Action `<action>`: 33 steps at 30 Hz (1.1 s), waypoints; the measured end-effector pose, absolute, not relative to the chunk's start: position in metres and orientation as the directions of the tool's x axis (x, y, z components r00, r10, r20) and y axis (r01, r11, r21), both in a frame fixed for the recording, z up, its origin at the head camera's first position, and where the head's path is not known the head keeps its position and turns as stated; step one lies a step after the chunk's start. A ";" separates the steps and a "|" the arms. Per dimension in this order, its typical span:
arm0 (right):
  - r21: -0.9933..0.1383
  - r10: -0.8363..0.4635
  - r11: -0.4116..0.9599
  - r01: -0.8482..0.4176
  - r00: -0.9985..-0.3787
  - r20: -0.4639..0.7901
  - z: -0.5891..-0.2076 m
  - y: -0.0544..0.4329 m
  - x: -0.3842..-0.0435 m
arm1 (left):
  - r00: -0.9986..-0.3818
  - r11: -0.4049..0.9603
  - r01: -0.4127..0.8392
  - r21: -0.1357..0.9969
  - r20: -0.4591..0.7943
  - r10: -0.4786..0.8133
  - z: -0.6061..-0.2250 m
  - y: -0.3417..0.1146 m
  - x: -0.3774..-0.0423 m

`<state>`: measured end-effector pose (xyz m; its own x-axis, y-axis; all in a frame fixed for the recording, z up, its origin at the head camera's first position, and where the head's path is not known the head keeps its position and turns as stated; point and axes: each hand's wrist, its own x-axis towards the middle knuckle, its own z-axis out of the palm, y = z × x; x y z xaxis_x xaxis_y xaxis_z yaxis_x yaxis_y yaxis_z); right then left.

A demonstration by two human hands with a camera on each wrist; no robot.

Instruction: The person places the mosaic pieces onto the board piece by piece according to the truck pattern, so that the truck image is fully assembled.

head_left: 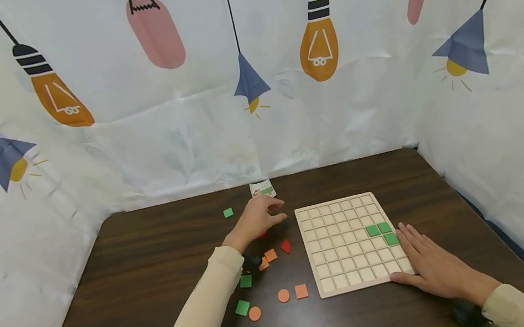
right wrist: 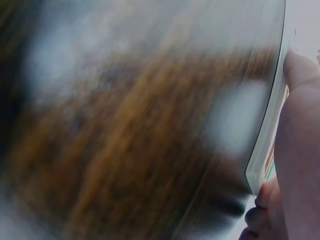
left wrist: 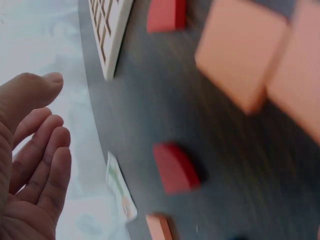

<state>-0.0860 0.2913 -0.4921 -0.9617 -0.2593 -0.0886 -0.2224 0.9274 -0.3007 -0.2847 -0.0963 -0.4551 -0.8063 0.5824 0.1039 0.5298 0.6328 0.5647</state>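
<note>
- Table (head_left: 142, 275): looks like wood, smooth and shiny (with bright spots).
- Grid board (head_left: 331, 243): looks like pale, dull wood.
- Orange square (head_left: 301, 291): smooth and dull.
- Card (head_left: 262, 188): looks like paper.
- Wall sheet (head_left: 178, 136): looks like wrinkly cloth.

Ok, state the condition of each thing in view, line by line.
Grid board: flat, mostly bare
Left hand: fingers loosely curled, holding nothing
Right hand: fingers straight, at the board's edge
Green squares: three in board cells, others loose
Orange circles: loose
Orange squares: loose
Red pieces: loose
Picture card: printed side up
</note>
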 end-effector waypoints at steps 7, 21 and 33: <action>-0.293 -0.247 0.932 -0.212 -0.965 -0.087 -0.494 0.292 -0.084 | -0.826 0.658 0.514 0.551 0.110 0.553 -0.455 -0.121 -0.294; -0.295 -0.235 0.935 -0.198 -0.968 -0.094 -0.495 0.294 -0.086 | -0.873 0.719 0.450 0.530 0.089 0.480 -0.452 -0.168 -0.311; -0.288 -0.232 0.937 -0.198 -0.969 -0.088 -0.498 0.294 -0.086 | -0.902 0.761 0.385 0.523 0.038 0.430 -0.456 -0.199 -0.321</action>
